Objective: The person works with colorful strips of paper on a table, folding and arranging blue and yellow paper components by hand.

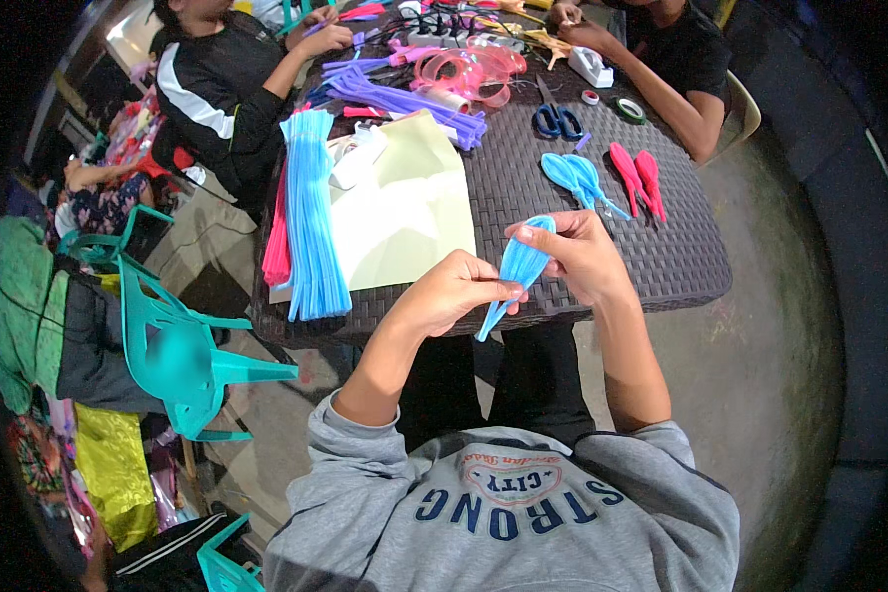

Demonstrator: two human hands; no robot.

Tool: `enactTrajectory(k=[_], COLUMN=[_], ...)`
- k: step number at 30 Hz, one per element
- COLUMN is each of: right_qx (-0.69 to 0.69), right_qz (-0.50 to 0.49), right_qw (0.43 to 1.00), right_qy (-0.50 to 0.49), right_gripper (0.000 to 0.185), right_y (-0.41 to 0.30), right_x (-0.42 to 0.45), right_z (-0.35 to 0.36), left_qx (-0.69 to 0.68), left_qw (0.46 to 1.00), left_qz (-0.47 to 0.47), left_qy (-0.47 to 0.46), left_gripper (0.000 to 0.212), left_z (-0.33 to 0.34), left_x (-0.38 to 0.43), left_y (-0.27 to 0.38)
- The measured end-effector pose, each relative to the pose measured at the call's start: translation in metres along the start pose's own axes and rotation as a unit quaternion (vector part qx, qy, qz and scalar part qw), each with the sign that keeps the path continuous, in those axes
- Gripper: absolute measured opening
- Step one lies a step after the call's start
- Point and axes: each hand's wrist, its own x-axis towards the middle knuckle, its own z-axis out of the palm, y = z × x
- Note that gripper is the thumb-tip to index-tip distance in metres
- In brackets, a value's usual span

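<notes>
My left hand (451, 292) pinches the narrow lower end of a light blue petal shaped from pipe cleaners (525, 255). Around the petal's rounded top my right hand (581, 255) is closed, thumb on the front. Two stem ends stick out below my left fingers. Beyond my right hand lie two finished-looking blue petals (576, 177) and, to their right, two red-pink petals (638, 177). A thick bundle of light blue pipe cleaners (314, 222) lies at the table's left side, partly over a red-pink bundle (277, 237). Pale yellow paper (414, 214) lies beside them.
Scissors (557, 118), a green tape roll (630, 111) and a white tape dispenser (590, 68) lie farther back on the woven-pattern table (673, 259). Purple pipe cleaners (407, 107), pink plastic rings and power strips crowd the far side. Two co-workers sit there. A teal chair (185, 355) stands left.
</notes>
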Motion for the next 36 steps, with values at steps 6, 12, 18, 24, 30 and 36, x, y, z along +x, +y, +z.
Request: enactTrajectory(k=[6,12,18,24,30,36], right_qx=[-0.152,-0.148,-0.078,0.321,0.551,0.502], right_qz=[-0.025,-0.015,-0.014,-0.131,0.037,-0.066], right_qw=[0.988,0.988,0.996,0.928,0.631,0.595], right_qy=[-0.025,-0.031,-0.035,-0.135,-0.545,-0.624], right_gripper=[0.016,0.018,0.019,0.019,0.049,0.032], right_y=[-0.009,-0.009,0.005,-0.021,-0.065,-0.058], right_x=[0.006,0.006,-0.004,-0.076,-0.118,-0.117], right_z=[-0.009,-0.011,-0.004,0.074,0.166,0.172], left_qx=[0.024,0.032,0.012,-0.022,-0.028,-0.033], left_qw=[0.999,0.999,0.999,0.991,0.996,0.996], left_qz=[-0.002,-0.014,0.027,0.057,0.018,0.035], left_qy=[-0.021,-0.021,0.031,0.119,0.085,0.070], left_gripper=[0.020,0.021,0.022,0.021,0.021,0.021], left_z=[-0.002,-0.004,-0.003,-0.016,0.009,0.008], left_x=[-0.002,-0.002,0.000,0.005,0.005,0.008], left_y=[0.002,0.001,-0.004,-0.015,0.002,0.005])
